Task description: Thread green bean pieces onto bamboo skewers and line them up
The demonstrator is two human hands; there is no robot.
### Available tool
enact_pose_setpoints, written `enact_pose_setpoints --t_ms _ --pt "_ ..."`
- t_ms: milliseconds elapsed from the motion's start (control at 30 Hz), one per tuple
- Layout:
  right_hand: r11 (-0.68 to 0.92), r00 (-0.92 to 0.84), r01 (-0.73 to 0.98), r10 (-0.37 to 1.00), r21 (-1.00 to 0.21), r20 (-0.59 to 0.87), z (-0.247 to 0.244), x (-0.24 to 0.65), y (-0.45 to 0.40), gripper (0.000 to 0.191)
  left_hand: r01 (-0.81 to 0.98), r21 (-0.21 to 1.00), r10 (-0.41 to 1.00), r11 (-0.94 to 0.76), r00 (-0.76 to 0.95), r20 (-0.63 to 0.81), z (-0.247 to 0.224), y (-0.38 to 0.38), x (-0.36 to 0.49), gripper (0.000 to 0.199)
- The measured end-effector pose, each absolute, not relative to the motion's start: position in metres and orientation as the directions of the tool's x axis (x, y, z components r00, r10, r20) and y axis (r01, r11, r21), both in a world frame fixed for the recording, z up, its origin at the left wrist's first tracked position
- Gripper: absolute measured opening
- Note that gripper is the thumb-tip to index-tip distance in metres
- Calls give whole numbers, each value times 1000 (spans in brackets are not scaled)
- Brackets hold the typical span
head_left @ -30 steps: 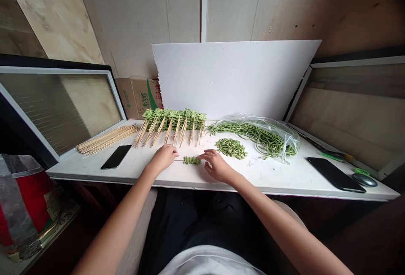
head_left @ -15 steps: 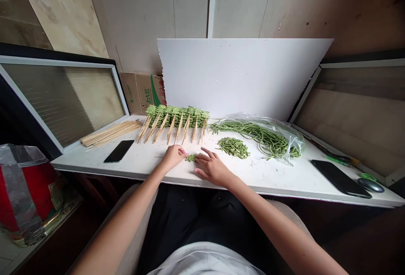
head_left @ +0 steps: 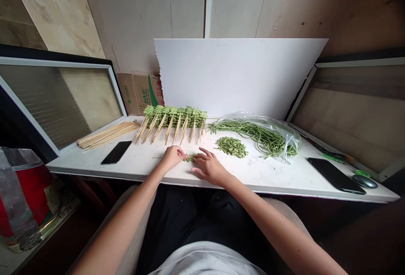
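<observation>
My left hand is closed in a pinch on a bamboo skewer, whose thin end sticks out to its left. A short row of cut green bean pieces lies between my hands, just above the white table. My right hand rests at the row's right end, fingers stretched out and thumb apart, fingertips touching the pieces and partly hiding them. Right of it lies a loose pile of cut bean pieces. Behind my hands stand stacked bean skewers, their bare sticks pointing toward me.
A bundle of bare skewers and a phone lie at the left. Long beans spill from a clear plastic bag. At the right are another black phone, a computer mouse and scissors. A white board stands behind.
The whole view has shifted slightly. My hands stay at the bean row in nearly the same pose, with the left still pinching and the right fingers still outstretched.
</observation>
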State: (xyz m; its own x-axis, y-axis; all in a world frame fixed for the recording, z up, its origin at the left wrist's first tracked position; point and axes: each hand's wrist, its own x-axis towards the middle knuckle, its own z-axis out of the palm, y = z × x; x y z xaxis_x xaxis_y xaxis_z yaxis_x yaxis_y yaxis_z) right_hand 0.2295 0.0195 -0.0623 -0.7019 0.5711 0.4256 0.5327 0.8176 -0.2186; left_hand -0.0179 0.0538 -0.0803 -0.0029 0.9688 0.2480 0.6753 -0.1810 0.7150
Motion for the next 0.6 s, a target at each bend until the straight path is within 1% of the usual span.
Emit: enact_pose_setpoints --t_ms 100,267,367,500,600 --pt "819 -709 545 564 -179 423 -61 228 21 51 682 707 967 -186 0 254 -79 52 -17 40" --pt "820 -736 566 550 -87 396 -57 226 21 60 690 694 961 -206 8 277 -78 50 -15 41" --pt "821 -745 569 543 -57 389 -58 226 22 63 699 689 964 -191 1 266 -76 50 -13 41" --pt "825 -727 557 541 -97 424 -61 229 25 57 715 678 970 -169 -3 245 -73 47 -13 38" --pt "798 -665 586 573 -142 479 -61 233 27 61 720 674 970 -164 -7 243 -70 45 -13 37"
